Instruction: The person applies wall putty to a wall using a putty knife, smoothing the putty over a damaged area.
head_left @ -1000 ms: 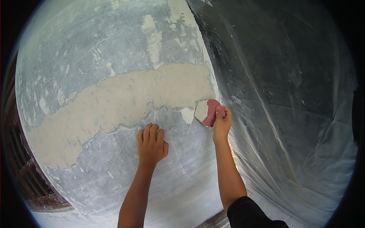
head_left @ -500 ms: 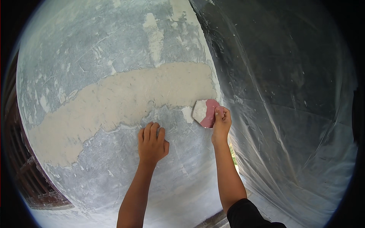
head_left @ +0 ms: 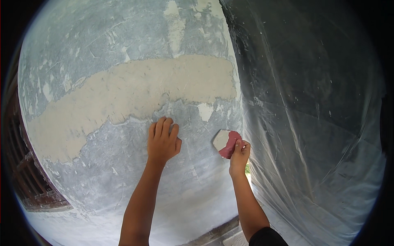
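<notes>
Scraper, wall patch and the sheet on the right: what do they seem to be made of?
Scraper: looks like flexible red plastic, its flat face smeared with pale filler. Wall patch: matte beige putty or plaster, with ragged edges and drag marks over the grey wall. Sheet: thin translucent plastic film, glossy, with creases and folds.

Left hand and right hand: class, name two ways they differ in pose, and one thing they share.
The left hand lies flat and empty on the grey wall; the right hand is curled around a pink scraper. The left hand sits nearer the beige patch; the right nearer the plastic sheet. Both are bare.
</notes>
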`<action>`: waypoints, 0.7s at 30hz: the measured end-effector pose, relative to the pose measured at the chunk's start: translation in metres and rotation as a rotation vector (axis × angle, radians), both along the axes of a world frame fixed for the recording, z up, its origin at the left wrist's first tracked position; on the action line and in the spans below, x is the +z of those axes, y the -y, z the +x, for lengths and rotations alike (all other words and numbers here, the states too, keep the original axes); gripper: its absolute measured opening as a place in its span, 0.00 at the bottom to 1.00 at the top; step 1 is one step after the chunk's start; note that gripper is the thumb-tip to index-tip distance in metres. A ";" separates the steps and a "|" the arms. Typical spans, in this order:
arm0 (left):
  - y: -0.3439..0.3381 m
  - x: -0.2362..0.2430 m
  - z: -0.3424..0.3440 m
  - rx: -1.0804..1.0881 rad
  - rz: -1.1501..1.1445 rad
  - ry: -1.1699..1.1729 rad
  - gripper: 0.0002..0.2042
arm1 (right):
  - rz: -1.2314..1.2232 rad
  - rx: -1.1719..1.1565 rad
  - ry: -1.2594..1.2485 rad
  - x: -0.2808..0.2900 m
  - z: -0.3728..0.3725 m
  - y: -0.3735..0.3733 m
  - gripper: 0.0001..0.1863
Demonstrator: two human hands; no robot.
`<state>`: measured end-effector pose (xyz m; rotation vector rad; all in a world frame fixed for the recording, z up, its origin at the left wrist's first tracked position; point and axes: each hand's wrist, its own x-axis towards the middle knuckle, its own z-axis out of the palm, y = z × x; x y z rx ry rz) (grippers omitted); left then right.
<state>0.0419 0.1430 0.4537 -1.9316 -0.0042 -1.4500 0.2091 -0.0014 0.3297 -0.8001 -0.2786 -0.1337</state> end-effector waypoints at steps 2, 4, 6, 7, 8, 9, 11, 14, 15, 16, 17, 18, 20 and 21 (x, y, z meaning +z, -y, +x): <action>0.001 -0.007 0.002 -0.023 0.003 -0.005 0.16 | -0.040 0.020 -0.014 -0.008 -0.008 0.007 0.11; 0.005 -0.023 0.008 -0.025 0.020 -0.011 0.14 | -0.077 0.037 -0.027 -0.017 -0.013 0.013 0.11; 0.013 -0.051 0.009 -0.025 -0.012 -0.039 0.13 | -0.084 0.053 -0.010 -0.027 -0.017 0.020 0.11; 0.018 -0.065 0.009 -0.029 -0.026 -0.063 0.13 | -0.096 0.049 -0.014 -0.032 -0.018 0.023 0.11; 0.023 -0.079 0.010 -0.033 -0.038 -0.067 0.13 | -0.114 0.052 -0.010 -0.038 -0.019 0.027 0.11; 0.030 -0.093 0.010 -0.071 -0.081 -0.097 0.13 | -0.133 0.055 -0.007 -0.043 -0.020 0.032 0.11; 0.039 -0.127 0.008 -0.115 -0.169 -0.150 0.14 | -0.175 0.068 -0.043 -0.058 -0.022 0.041 0.10; 0.059 -0.184 0.007 -0.143 -0.282 -0.249 0.14 | -0.224 0.111 -0.122 -0.087 -0.026 0.057 0.09; 0.067 -0.203 0.006 -0.159 -0.335 -0.288 0.15 | -0.230 0.140 -0.160 -0.100 -0.027 0.062 0.08; 0.073 -0.223 0.007 -0.157 -0.363 -0.309 0.15 | -0.254 0.142 -0.185 -0.117 -0.024 0.064 0.08; 0.082 -0.244 0.006 -0.177 -0.432 -0.360 0.15 | -0.270 0.175 -0.234 -0.135 -0.021 0.068 0.07; 0.090 -0.265 0.004 -0.196 -0.505 -0.414 0.15 | -0.286 0.207 -0.289 -0.154 -0.019 0.072 0.07; 0.106 -0.304 0.001 -0.210 -0.599 -0.477 0.16 | -0.321 0.251 -0.377 -0.176 -0.022 0.086 0.09; 0.114 -0.322 0.001 -0.210 -0.663 -0.523 0.17 | -0.352 0.249 -0.387 -0.190 -0.022 0.093 0.10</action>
